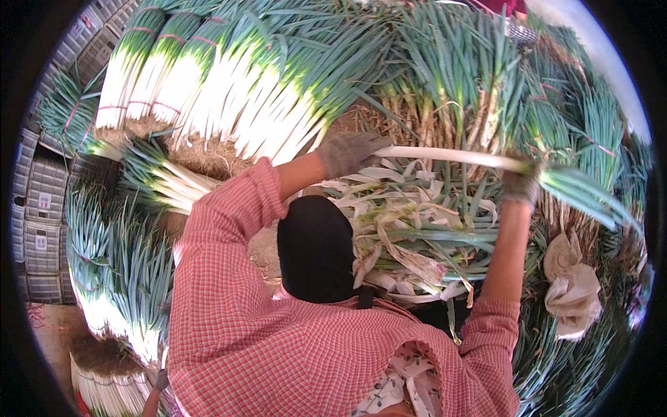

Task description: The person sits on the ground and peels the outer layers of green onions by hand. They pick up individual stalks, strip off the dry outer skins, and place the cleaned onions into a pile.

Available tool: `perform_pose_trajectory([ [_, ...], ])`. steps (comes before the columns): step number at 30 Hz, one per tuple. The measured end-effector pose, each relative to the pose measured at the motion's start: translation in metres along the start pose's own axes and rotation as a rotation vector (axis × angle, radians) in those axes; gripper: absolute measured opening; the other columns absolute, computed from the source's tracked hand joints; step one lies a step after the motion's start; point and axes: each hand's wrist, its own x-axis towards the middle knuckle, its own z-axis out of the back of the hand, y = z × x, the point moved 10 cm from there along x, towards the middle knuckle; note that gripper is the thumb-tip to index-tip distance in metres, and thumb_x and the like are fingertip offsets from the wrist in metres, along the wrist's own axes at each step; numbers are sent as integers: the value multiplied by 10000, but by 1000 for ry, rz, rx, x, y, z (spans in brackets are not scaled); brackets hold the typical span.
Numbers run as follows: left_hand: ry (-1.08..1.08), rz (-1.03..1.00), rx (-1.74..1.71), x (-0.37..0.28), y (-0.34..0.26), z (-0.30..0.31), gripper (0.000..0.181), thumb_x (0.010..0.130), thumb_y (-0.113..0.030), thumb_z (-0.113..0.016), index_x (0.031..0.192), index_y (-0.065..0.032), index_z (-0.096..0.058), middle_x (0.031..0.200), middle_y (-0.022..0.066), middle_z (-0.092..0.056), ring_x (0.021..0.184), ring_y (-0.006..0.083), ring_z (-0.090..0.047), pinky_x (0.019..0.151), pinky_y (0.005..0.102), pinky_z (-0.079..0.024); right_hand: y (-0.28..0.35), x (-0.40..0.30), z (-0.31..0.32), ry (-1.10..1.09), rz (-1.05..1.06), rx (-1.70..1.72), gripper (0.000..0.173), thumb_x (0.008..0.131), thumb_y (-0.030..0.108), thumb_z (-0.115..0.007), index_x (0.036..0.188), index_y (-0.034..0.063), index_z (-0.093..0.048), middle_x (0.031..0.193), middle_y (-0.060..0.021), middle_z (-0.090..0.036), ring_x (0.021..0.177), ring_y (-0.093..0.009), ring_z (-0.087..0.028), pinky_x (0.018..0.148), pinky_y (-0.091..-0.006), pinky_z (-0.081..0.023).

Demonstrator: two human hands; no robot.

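A single long green onion [443, 154] is stretched between my two gloved hands. My left hand [351, 152], in a grey-brown knit glove, is at the white root end, its fingers closed around the tip. Further right, my right hand [522, 180] grips the stalk where white turns green, and the leaves [583, 193] fan out past it. Beneath the stalk lies a heap of stripped leaves and pale outer skins [411, 234]. Just beyond are untrimmed onions [417, 104] with dry brown skins.
Cleaned onions [255, 109] lie at upper left beside bundles [138, 68] tied with red bands. Plastic crates [44, 229] line the left edge. A crumpled pale sack [573, 297] lies right. Another person's gloved hand [162, 380] shows lower left; another person [508, 8] is partly visible at top right.
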Motion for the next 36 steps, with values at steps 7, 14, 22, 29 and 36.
perform_pose_trajectory([
  [7,-150,527,252,-174,207,-46,470,821,-186,-562,1269,-114,-439,1037,67,-586,843,194,-593,725,341,-489,-243,4,-185,558,-341,-489,497,800,356,-656,1132,34,-475,1052,-139,-580,987,-252,-550,886,-409,-450],
  [14,-333,914,161,-318,395,-102,352,856,-103,-507,1204,-51,-502,1150,206,-543,1029,330,-544,869,381,-442,-292,160,-58,471,-154,-1208,469,855,342,-566,1204,45,-466,1074,-97,-582,951,-216,-557,799,-343,-460],
  [22,219,1353,306,-279,388,-149,775,797,-541,-520,1371,-80,-278,1310,223,-399,1192,341,-424,973,423,-372,-408,156,47,1233,88,-2742,466,858,399,-511,1171,54,-507,1166,-127,-558,1048,-246,-551,824,-378,-464],
  [29,-210,851,408,-201,316,-145,431,759,-271,-641,1114,-51,-533,1101,144,-557,1061,303,-506,920,463,-386,-428,164,53,452,-139,-2607,531,876,353,-475,1305,53,-391,1348,-118,-413,1183,-244,-470,932,-352,-415],
  [36,57,135,-101,-45,213,-183,287,818,-233,-584,1051,-66,-575,1000,176,-589,919,326,-574,820,403,-441,-490,212,106,849,308,-2776,496,893,332,-444,1255,-9,-428,1290,-179,-451,1097,-285,-522,922,-416,-407],
])
